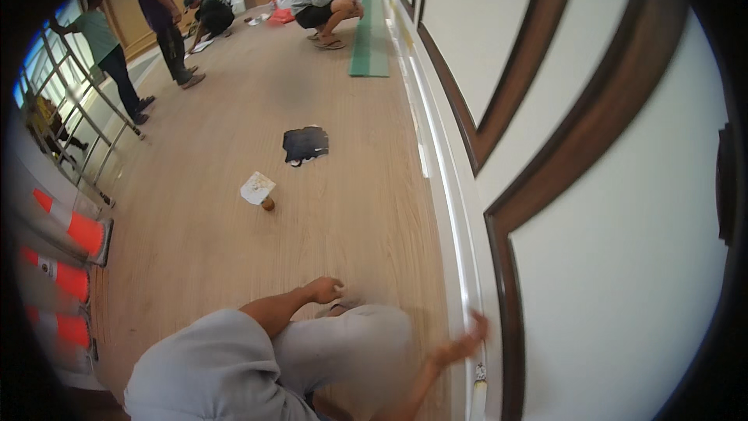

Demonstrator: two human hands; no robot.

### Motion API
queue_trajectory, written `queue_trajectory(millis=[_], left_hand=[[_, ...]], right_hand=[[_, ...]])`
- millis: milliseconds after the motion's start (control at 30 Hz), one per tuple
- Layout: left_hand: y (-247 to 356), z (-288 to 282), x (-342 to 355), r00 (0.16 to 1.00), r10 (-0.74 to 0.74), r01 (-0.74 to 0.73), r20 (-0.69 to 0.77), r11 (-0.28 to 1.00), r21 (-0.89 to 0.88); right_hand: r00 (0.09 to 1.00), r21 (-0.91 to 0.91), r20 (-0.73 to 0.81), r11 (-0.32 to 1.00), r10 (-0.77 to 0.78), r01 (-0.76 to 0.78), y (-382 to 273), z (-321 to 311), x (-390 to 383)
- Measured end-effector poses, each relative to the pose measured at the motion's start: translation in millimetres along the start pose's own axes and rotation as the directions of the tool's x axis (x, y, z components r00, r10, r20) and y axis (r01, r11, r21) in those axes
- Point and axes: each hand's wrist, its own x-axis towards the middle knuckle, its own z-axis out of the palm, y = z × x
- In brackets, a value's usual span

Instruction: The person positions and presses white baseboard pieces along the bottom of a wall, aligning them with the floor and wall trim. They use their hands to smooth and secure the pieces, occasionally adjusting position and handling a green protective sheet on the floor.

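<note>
My left hand point(328, 289) hangs over my bent knee, its fingers curled around something I cannot make out. My right hand point(469, 335) is blurred beside the white skirting strip point(442, 231) along the panelled wall point(592, 312); its finger state is unclear. Below that hand, a small patterned object point(481, 374) is at the strip, too small to name. Ahead on the wood-look floor point(187, 234) lie a white-coated flat tool point(257, 187) with a short handle and a crumpled dark cloth point(305, 143).
Orange cones point(84, 230) and a metal scaffold frame point(117, 140) line the left. Several people are farther off: two standing point(160, 15) point(109, 54), others crouching point(214, 15) point(323, 8). A long green board point(370, 47) lies along the right wall, near a red item point(280, 17).
</note>
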Motion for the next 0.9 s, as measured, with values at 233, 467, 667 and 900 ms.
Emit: queue_trajectory(millis=[233,467,667,900], left_hand=[[-20.8,-99.0,-203.2,0.899,-0.434,0.438,0.056,0.891,-0.12],[8.3,-246.9,-355.7,0.816,-0.519,0.566,0.254,0.805,-0.176],[25.4,-398.8,-345.5,0.728,-0.676,0.537,-0.112,0.664,-0.52],[14.3,-495.8,-242.6,0.662,-0.693,0.353,-0.285,0.625,-0.697]], right_hand=[[0.626,-0.064,0.78,0.995,-0.001,0.081,-195.9,11.8,-28.2],[0.425,-0.001,0.896,0.958,-0.126,0.286,-373.7,10.3,119.0],[0.421,-0.101,0.905,0.929,-0.063,0.356,-412.3,53.4,244.3],[0.583,0.098,0.805,0.994,-0.108,0.049,-480.4,97.8,343.8]])
